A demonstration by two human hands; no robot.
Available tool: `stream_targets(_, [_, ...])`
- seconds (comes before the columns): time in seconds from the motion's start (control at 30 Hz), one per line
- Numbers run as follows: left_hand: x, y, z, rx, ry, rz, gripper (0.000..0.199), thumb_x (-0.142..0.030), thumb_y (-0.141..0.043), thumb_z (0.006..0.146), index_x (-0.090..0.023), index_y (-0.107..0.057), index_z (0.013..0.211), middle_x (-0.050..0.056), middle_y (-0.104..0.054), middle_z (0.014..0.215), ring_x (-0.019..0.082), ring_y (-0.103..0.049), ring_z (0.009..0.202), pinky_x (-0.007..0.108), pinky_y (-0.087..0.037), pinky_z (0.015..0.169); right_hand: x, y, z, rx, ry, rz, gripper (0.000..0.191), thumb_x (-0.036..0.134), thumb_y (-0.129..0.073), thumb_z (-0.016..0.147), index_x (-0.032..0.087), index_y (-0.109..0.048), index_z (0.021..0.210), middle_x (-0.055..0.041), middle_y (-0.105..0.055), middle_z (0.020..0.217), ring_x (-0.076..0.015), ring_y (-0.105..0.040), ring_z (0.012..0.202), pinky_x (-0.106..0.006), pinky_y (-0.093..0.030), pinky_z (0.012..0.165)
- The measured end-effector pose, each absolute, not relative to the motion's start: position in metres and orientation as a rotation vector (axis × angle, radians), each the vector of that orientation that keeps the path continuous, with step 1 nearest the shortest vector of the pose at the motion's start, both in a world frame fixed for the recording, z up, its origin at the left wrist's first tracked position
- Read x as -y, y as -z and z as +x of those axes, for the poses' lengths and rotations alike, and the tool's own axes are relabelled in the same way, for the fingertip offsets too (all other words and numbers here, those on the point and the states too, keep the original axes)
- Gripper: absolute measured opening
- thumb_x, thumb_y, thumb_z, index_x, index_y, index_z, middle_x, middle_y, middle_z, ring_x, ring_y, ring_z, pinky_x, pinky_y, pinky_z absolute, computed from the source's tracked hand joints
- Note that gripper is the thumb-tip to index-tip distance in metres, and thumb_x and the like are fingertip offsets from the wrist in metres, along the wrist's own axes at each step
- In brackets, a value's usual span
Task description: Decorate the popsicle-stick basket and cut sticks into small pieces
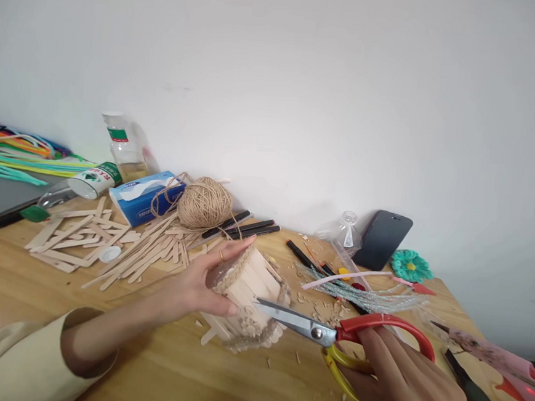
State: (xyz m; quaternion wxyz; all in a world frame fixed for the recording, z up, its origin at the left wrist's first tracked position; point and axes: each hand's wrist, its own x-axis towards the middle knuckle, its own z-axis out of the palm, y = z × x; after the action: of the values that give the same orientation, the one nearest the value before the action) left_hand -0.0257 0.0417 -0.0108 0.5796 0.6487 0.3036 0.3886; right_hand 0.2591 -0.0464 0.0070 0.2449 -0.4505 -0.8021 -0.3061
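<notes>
A small craft-stick model is tilted over the middle of the bench, well in from the right edge; whether its base touches the wood cannot be told. Its facing side is made of pale, bare, flat sticks laid close together side by side, with thin dark seams between them. A rough brown twine band runs along the side nearest the left hand, and more twine borders the lower end. Near that end, little rounded wood pieces overlap in a cluster, and a few stick ends jut out at the lower left.

The left hand grips the model, thumb across the front and fingers over the top. The right hand is closed round the red and yellow handles of the scissors, whose blades lie together, or nearly so, pointing at the stick face; contact at the tip is unclear.

Wood chips litter the bench just right of the model. Towards the back edge sit a twine ball and loose craft sticks; a smartphone leans on the wall near the back right corner.
</notes>
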Motion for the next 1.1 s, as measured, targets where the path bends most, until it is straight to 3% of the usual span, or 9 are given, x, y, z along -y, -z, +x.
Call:
stream_targets(0.47, [-0.037,0.009,-0.019,-0.673,-0.882,1.624,0.084,-0.038,-0.082,0.055,-0.029,-0.047,0.132,0.005,-0.039,0.144,0.034,-0.027,0.135,0.049,-0.016,0.112,0.049,-0.007,0.252,2.153,0.829,-1.227,0.014,0.015,-0.051,0.086,0.020,-0.053,0.073,0.0038,-0.053,0.051,-0.0111,-0.051,0.048,-0.025,-0.030,0.052])
stream_targets(0.63, [-0.038,0.012,-0.014,-0.685,-0.957,1.548,0.093,-0.035,-0.080,0.059,-0.025,-0.034,0.139,0.010,-0.032,0.147,0.034,-0.032,0.133,0.046,-0.023,0.111,0.045,-0.006,0.249,2.074,0.902,-1.301,0.012,0.018,-0.050,0.084,0.019,-0.054,0.072,0.0027,-0.054,0.051,-0.0111,-0.052,0.047,-0.025,-0.028,0.050])
stream_targets(0.77, [-0.045,0.012,-0.019,-0.812,-1.159,1.746,0.094,-0.031,-0.077,0.064,-0.026,-0.025,0.141,0.011,-0.028,0.146,0.034,-0.025,0.135,0.048,-0.017,0.113,0.043,-0.008,0.251,1.957,0.976,-1.456,0.015,0.027,-0.047,0.085,0.020,-0.055,0.075,-0.0007,-0.060,0.057,-0.0143,-0.058,0.052,-0.026,-0.029,0.047])
stream_targets(0.9, [-0.048,0.013,-0.021,-0.957,-1.410,1.949,0.095,-0.026,-0.076,0.062,-0.030,-0.022,0.140,0.010,-0.029,0.138,0.033,-0.029,0.130,0.053,-0.019,0.111,0.047,-0.004,0.240,2.024,0.503,-1.610,0.022,0.044,-0.053,0.079,0.023,-0.048,0.071,0.0023,-0.057,0.056,-0.0139,-0.054,0.044,-0.024,-0.034,0.041])
stream_targets(0.97, [-0.048,0.017,-0.019,-0.994,-1.537,1.992,0.096,-0.023,-0.076,0.060,-0.032,-0.021,0.138,0.010,-0.031,0.133,0.033,-0.033,0.127,0.054,-0.024,0.108,0.049,-0.001,0.232,2.066,0.291,-1.671,0.022,0.043,-0.055,0.076,0.024,-0.045,0.072,0.0041,-0.055,0.056,-0.0145,-0.054,0.044,-0.023,-0.038,0.042])
stream_targets(1.1, [-0.049,0.023,-0.014,-1.090,-1.779,2.055,0.099,-0.019,-0.077,0.055,-0.031,-0.023,0.137,0.011,-0.031,0.128,0.033,-0.035,0.122,0.055,-0.028,0.105,0.053,0.004,0.224,2.107,0.264,-1.672,0.022,0.041,-0.060,0.073,0.024,-0.045,0.077,0.0038,-0.056,0.059,-0.0159,-0.056,0.045,-0.024,-0.041,0.042])
